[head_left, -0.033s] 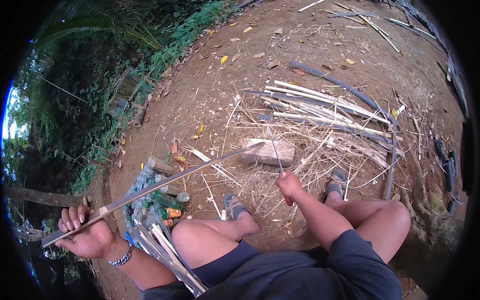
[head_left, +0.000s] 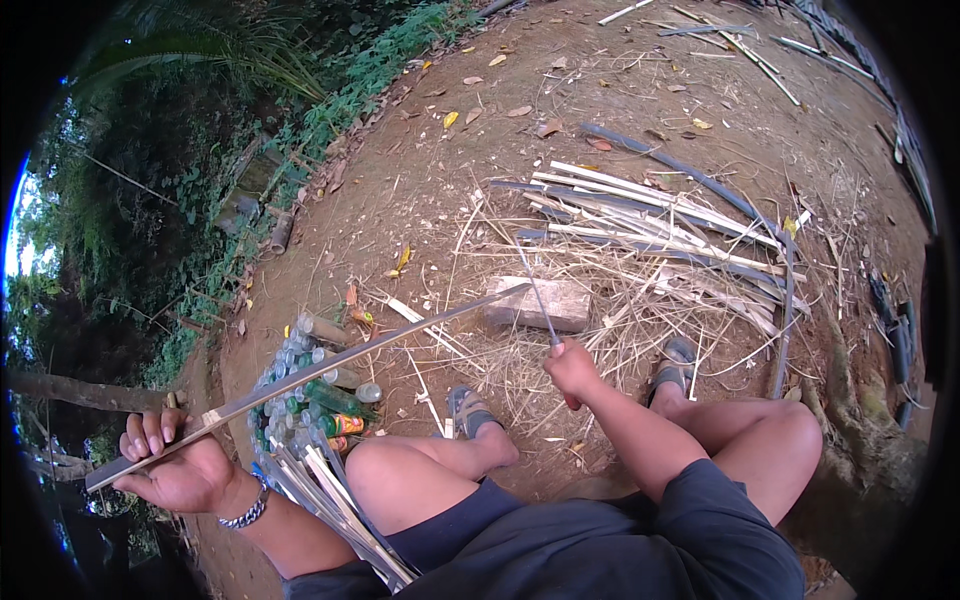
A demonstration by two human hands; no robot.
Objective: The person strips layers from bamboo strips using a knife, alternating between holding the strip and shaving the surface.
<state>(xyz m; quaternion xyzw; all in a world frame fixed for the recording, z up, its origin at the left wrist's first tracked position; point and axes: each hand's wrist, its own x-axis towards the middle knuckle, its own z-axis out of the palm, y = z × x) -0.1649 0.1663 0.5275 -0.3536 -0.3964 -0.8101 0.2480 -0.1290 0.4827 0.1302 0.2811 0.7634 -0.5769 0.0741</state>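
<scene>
My left hand [head_left: 188,465] is closed around the near end of a long split strip [head_left: 300,377], dark on one face and pale along the edge, perhaps bamboo. The strip slants up to the right, its far tip at the top of a wooden block [head_left: 540,305] on the ground. In my right hand [head_left: 575,370] is a knife by its handle, its thin blade [head_left: 541,302] pointing up and slightly left. The blade crosses at the strip's far tip, over the block; whether they touch I cannot tell.
Beyond the block lies a pile of split strips [head_left: 650,215] among shavings. Plastic bottles [head_left: 310,385] are heaped at my left, near a bundle of strips [head_left: 325,490] beside my thigh. A tree trunk [head_left: 860,490] stands at right. Green plants [head_left: 330,130] border the dirt.
The knife has swung so its tip leans further left, and my right hand has shifted slightly left. My left hand and the strip are almost unmoved.
</scene>
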